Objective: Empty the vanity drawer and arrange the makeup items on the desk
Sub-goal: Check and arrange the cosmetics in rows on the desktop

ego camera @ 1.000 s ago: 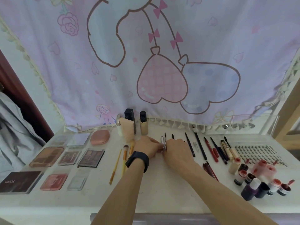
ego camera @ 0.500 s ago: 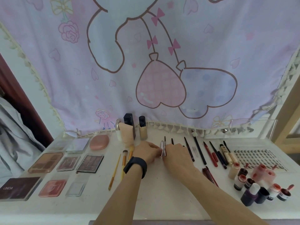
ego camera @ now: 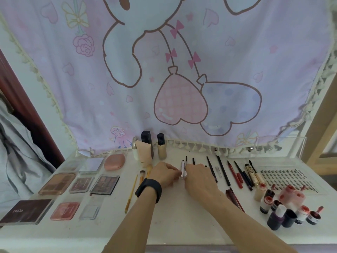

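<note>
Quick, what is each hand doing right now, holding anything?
Left hand: pinching the near end of a small silvery tube.
Right hand: against the tube's other side; fingers hidden, cannot tell.

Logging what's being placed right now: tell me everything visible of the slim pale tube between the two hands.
The slim pale tube looks glossy, silvery pink, with a rounded far tip. It lies flat on the white desk, pointing away from the person, left of the dark pencils. The left hand pinches its near end; the right hand touches its right side, grip unclear, hiding part of it.
</note>
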### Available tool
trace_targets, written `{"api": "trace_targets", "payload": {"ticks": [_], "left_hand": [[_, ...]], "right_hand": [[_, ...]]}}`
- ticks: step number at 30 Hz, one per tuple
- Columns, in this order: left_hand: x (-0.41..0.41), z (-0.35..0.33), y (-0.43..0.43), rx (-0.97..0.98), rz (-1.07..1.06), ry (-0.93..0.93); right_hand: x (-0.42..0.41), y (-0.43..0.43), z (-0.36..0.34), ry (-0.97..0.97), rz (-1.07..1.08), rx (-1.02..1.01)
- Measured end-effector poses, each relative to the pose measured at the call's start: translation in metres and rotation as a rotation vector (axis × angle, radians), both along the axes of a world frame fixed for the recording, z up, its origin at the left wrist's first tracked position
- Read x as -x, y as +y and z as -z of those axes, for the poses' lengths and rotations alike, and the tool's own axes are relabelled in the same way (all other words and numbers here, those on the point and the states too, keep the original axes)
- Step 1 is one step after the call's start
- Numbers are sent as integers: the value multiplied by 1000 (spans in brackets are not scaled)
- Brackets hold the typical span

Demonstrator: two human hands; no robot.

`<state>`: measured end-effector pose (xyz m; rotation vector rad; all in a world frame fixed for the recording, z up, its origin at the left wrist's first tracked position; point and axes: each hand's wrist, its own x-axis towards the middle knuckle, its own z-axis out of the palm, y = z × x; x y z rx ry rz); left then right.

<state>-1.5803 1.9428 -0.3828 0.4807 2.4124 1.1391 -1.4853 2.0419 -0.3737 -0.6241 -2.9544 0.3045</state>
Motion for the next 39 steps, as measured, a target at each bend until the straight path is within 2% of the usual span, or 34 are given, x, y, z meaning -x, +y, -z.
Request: {"api": "trace_targets", "payload": {"ticks": [4,10,14,19,23,25,35,39], "left_hand": [[-5,-11,-13,10,-1,19],[-19,-21,-37,44,32,233],[-27,-27,-54,97,11,392],[-22,-36,-63,180,-27,612],[-6,-57,-56,225,3,790],[4,-68,-49,257,11,852],[63,-76,8,646,155,882],[74,-71,16,705,173,886]], "right_hand": [[-17,-5,-6,48,-2,38],[-58,-27,-4,202,-59,162],[-80,-41,14,210,-146,209],[-77,-49,49,159,-257,177],[-73,-48,58,181,-274,36],[-73,-47,60,160,-301,61],[-71,-44,67,183,-305,95],[-70,-43,68,201,-314,117]]}}
